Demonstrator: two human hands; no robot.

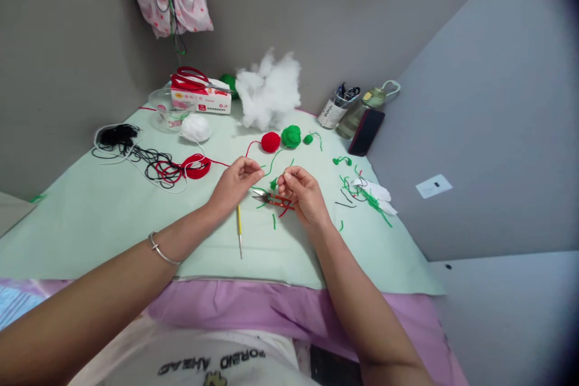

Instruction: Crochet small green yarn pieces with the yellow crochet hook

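My left hand (237, 186) is closed in a pinch, its fingertips beside a strand of green yarn (273, 161). Facing it, my right hand (306, 193) has thumb and fingers pressed together. Whatever either pinch holds is too small to make out. A small green yarn piece (274, 184) shows by the right fingertips. Red-handled thread snips (275, 199) lie under the right hand, blades toward the left. A crochet hook with a yellow handle (239, 223) rests on the table below the left hand. Short green yarn scraps (274, 221) lie around.
A red yarn ball (270, 142), a green yarn ball (291, 136) and white stuffing (269, 93) are behind my hands. Tangled black yarn (120, 137) and a white ball (195, 128) lie left. Red scissors (190, 78) rest on a box (212, 101). A phone (366, 132) leans at right.
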